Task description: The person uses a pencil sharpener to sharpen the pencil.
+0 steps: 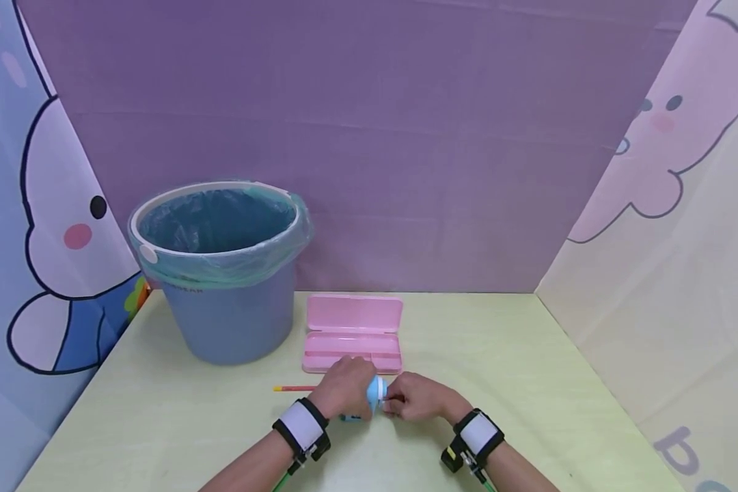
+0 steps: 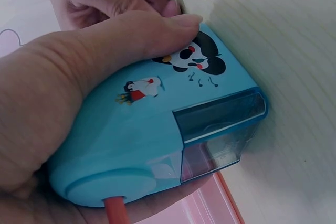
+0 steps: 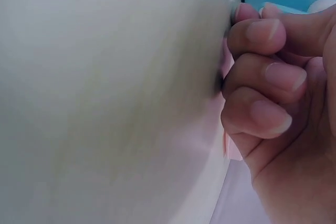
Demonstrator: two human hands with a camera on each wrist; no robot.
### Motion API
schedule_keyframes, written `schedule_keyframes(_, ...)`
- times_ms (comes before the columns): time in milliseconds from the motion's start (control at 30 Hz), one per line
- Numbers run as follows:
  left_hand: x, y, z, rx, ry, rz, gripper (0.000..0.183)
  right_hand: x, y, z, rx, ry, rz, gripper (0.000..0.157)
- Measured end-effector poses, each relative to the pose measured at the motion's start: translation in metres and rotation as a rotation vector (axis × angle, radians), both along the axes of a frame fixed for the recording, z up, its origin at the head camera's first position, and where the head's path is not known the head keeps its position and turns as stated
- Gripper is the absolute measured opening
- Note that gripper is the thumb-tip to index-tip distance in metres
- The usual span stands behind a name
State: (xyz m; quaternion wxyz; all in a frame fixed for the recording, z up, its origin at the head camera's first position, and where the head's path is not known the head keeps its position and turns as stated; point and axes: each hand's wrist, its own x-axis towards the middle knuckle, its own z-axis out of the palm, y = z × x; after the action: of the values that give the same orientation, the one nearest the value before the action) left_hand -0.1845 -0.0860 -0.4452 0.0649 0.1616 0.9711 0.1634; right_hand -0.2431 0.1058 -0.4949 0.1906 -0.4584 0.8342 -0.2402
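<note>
My left hand grips a light blue crank pencil sharpener, its thumb over the cartoon-printed side. A clear shavings drawer shows on the body. Out of the sharpener's round front sticks a red pencil; in the head view this pencil points left and has a yellow end. At the sharpener's other end, my right hand has its fingers curled, thumb and forefinger pinching at the crank handle, which the fingers mostly hide. Just behind both hands lies an open pink pencil case.
On the left of the table stands a blue bin lined with a thin green bag. A purple backdrop rises at the table's back edge, with cartoon-printed panels on both sides.
</note>
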Motion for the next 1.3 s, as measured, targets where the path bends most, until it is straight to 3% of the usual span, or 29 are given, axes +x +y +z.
schedule_keyframes(133, 0.001, -0.001, 0.002, -0.013, 0.022, 0.0, 0.035, 0.003, 0.002, 0.0, -0.02, -0.002, 0.038, 0.028)
schedule_keyframes(500, 0.001, 0.002, -0.001, -0.035, 0.021, -0.005, 0.037, 0.011, 0.012, -0.006, -0.098, -0.114, 0.073, 0.032)
schedule_keyframes(900, 0.002, 0.001, 0.0, -0.039, 0.04, 0.004, 0.039, 0.018, 0.015, -0.004, -0.128, -0.253, 0.044, 0.035)
schedule_keyframes(1300, 0.003, 0.002, 0.001, -0.051, 0.021, 0.02, 0.039, 0.022, 0.017, 0.001, -0.153, -0.327, 0.054, 0.037)
